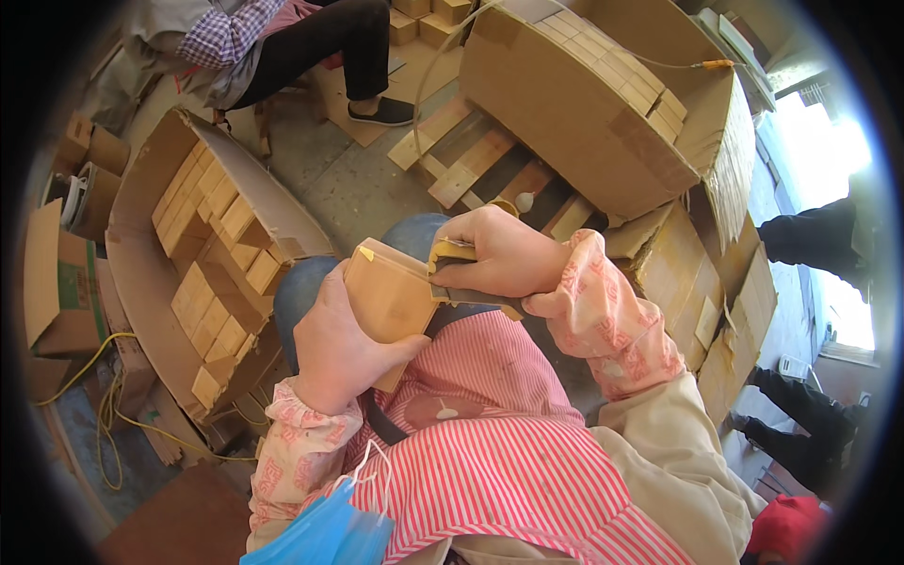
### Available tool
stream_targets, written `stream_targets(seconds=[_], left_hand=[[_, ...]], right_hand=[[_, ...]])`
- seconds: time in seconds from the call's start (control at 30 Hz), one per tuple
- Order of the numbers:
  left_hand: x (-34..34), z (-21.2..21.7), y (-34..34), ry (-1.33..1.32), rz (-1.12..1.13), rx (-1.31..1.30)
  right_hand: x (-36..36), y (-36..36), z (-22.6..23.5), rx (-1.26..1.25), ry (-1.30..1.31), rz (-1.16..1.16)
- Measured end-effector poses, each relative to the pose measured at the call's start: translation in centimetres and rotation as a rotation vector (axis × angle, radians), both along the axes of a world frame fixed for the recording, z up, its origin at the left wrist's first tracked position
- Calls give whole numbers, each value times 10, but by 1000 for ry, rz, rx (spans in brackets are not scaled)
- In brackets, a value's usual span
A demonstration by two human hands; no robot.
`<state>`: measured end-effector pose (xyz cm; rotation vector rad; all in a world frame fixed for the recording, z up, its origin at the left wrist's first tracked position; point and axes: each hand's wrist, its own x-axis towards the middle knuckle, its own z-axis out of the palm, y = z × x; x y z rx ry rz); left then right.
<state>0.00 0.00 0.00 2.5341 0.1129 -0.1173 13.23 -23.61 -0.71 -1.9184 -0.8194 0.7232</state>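
Observation:
My left hand (pixel 344 344) is closed around a pale wooden block (pixel 391 297), thumb along its near side, holding it tilted above my lap. A small yellow patch shows at the block's far corner. My right hand (pixel 504 252) pinches a folded strip of sandpaper (pixel 450 252), yellow on one face and dark on the other. The strip meets the block's right edge, and its dark tail (pixel 485 301) hangs below my fingers. I cannot tell whether the block is solid or hollow, since its underside is hidden.
An open carton (pixel 273 221) of similar wooden blocks stands at my left. A larger carton (pixel 565 113) of blocks sits on a wooden pallet (pixel 461 169) ahead. Yellow cord (pixel 141 424) lies at far left. Another person's leg (pixel 363 56) is ahead; others stand at right.

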Motion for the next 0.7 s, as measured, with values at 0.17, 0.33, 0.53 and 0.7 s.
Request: stream_targets(seconds=[0.17, 0.33, 0.53, 0.7], left_hand=[[3, 0, -6, 6, -4, -37], [4, 2, -6, 7, 3, -27], [6, 5, -4, 28, 17, -28], [5, 5, -4, -6, -7, -21]], right_hand=[[3, -8, 12, -110, -1, 51], [-2, 4, 9, -63, -69, -17], [0, -6, 12, -71, -132, 37], [-17, -28, -3, -62, -157, -31]])
